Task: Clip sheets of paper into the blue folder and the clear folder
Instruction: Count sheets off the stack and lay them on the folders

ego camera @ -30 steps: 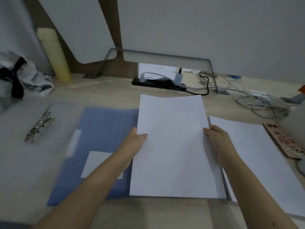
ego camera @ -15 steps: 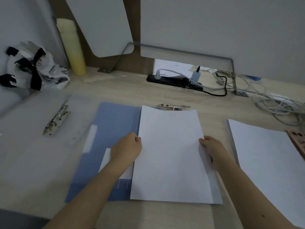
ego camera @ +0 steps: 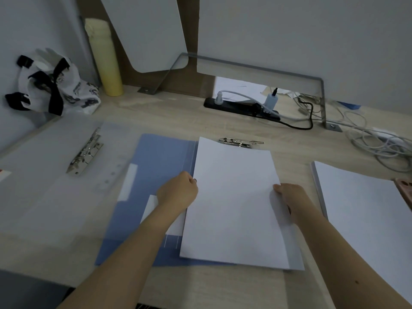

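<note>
From my end, the desk (ego camera: 200, 121) fills the head view, and the work is laid out across it in a row. The clear folder (ego camera: 44, 186) lies open on the far left, its metal clamp (ego camera: 85, 152) exposed and nothing in it that I can see (that one looks like the later job). Just beside it is the blue folder (ego camera: 156, 166), also open flat, so its right half can take paper. A spare stack of paper (ego camera: 361, 208) waits well to the right, within easy reach of that arm.

The sheets (ego camera: 234, 208) being filed lie over the blue folder's right half, a little askew. I'm holding them by both long edges, which I judge is for squaring and steering them. The left hand (ego camera: 178, 192) has its fingers curled onto the left edge. The right hand (ego camera: 287, 197) pinches the right edge, thumb on top.

Smallest is the blue folder's clip (ego camera: 240, 142), showing just past the sheets' top edge. I cannot tell whether the paper has gone under it. By my reckoning, seating that edge comes next.
</note>
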A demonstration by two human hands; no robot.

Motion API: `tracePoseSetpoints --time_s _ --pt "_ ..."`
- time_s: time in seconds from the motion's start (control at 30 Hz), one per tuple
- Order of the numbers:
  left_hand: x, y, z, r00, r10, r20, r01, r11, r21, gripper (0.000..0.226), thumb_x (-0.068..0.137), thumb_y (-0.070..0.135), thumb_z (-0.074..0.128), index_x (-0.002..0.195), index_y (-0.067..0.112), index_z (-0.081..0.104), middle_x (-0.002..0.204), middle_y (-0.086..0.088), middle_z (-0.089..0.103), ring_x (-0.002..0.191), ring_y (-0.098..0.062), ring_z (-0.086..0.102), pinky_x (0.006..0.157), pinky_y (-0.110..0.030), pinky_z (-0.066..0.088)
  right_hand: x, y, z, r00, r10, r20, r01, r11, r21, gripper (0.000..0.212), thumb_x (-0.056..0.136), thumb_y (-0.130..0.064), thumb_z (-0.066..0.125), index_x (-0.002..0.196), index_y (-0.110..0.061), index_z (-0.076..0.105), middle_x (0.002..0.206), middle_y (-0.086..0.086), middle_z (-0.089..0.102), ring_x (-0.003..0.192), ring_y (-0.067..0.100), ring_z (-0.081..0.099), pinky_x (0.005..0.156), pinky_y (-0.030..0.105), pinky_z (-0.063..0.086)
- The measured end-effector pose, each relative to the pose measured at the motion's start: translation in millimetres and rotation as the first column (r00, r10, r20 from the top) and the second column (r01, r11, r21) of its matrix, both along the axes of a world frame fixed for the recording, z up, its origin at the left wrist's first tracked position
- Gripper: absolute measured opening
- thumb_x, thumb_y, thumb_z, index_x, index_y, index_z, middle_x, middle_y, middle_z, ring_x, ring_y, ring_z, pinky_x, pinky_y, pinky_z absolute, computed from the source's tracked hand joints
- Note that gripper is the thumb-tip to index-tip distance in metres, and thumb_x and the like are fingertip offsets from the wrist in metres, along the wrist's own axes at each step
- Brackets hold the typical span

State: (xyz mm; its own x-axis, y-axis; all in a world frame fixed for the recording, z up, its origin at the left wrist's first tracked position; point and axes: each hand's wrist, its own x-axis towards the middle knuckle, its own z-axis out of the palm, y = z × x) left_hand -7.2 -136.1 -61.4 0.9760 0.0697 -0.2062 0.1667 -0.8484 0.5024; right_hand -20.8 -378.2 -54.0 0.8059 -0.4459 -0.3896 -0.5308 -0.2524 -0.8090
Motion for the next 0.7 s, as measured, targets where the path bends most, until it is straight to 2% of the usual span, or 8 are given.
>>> tracePoseSetpoints --time_s 0.07,0.13,0.2,0.3,0.47,0.6,0.7 --pt "2 0 2 1.000 0.007 0.000 -0.007 1.000 0.009 0.028 0.099 0.028 0.032 0.104 0.010 0.052 0.070 0.005 0.048 0.063 -0.011 0.042 0.052 -0.025 0.029 6 2 1 1.000 0.029 -0.001 -0.029 0.994 -0.105 0.011 0.091 -0.008 0.047 0.088 -0.004 0.056 0.077 0.010 0.048 0.057 0.018 0.041 0.055 0.029 0.034" --pt "2 -2 2 1.000 0.027 0.014 -0.027 0.999 0.022 0.029 0.099 0.028 0.032 0.108 0.009 0.052 0.088 -0.001 0.061 0.074 -0.015 0.048 0.061 -0.026 0.034 9 2 -2 0.999 0.053 -0.011 -0.054 0.973 -0.226 0.013 0.089 -0.008 0.044 0.076 -0.005 0.046 0.073 0.010 0.042 0.061 0.021 0.037 0.055 0.029 0.027" --pt "1 -5 1 0.997 0.056 0.044 -0.058 0.998 0.038 0.031 0.099 0.028 0.033 0.108 0.007 0.054 0.101 -0.006 0.065 0.078 -0.019 0.052 0.065 -0.028 0.036 8 2 -5 0.997 0.079 -0.010 -0.078 0.955 -0.285 0.012 0.087 -0.008 0.043 0.075 -0.006 0.045 0.072 0.011 0.040 0.067 0.022 0.036 0.058 0.029 0.024" --pt "1 -7 -3 0.993 0.089 0.077 -0.091 0.995 0.031 0.033 0.098 0.028 0.036 0.106 0.003 0.057 0.106 -0.010 0.064 0.089 -0.026 0.061 0.064 -0.030 0.038 9 2 -8 0.996 0.086 -0.032 -0.092 0.947 -0.307 0.014 0.087 -0.010 0.042 0.075 -0.005 0.046 0.071 0.011 0.041 0.067 0.023 0.037 0.062 0.030 0.026" --pt "5 -7 -1 0.995 0.084 0.059 -0.088 0.994 0.058 0.033 0.098 0.028 0.036 0.110 0.003 0.055 0.111 -0.009 0.061 0.097 -0.026 0.061 0.065 -0.030 0.037 12 2 -10 0.993 0.101 -0.055 -0.113 0.933 -0.340 0.021 0.090 -0.013 0.040 0.072 -0.005 0.047 0.067 0.008 0.045 0.061 0.022 0.040 0.062 0.031 0.030" --pt "7 -7 -4 0.995 0.081 0.053 -0.085 0.994 0.062 0.037 0.098 0.028 0.037 0.106 -0.001 0.058 0.106 -0.015 0.065 0.096 -0.030 0.063 0.064 -0.032 0.040 13 3 -11 0.993 0.106 -0.056 -0.119 0.918 -0.378 0.018 0.093 -0.016 0.037 0.091 -0.004 0.051 0.082 0.010 0.052 0.071 0.023 0.045 0.068 0.031 0.034" --pt "7 -7 -4 0.994 0.085 0.062 -0.090 0.994 0.069 0.036 0.098 0.028 0.037 0.106 0.000 0.058 0.105 -0.014 0.066 0.094 -0.029 0.063 0.063 -0.031 0.039 13 6 -11 0.992 0.109 -0.062 -0.125 0.902 -0.414 0.024 0.094 -0.018 0.036 0.109 -0.003 0.049 0.095 0.012 0.055 0.084 0.029 0.049 0.074 0.034 0.036"
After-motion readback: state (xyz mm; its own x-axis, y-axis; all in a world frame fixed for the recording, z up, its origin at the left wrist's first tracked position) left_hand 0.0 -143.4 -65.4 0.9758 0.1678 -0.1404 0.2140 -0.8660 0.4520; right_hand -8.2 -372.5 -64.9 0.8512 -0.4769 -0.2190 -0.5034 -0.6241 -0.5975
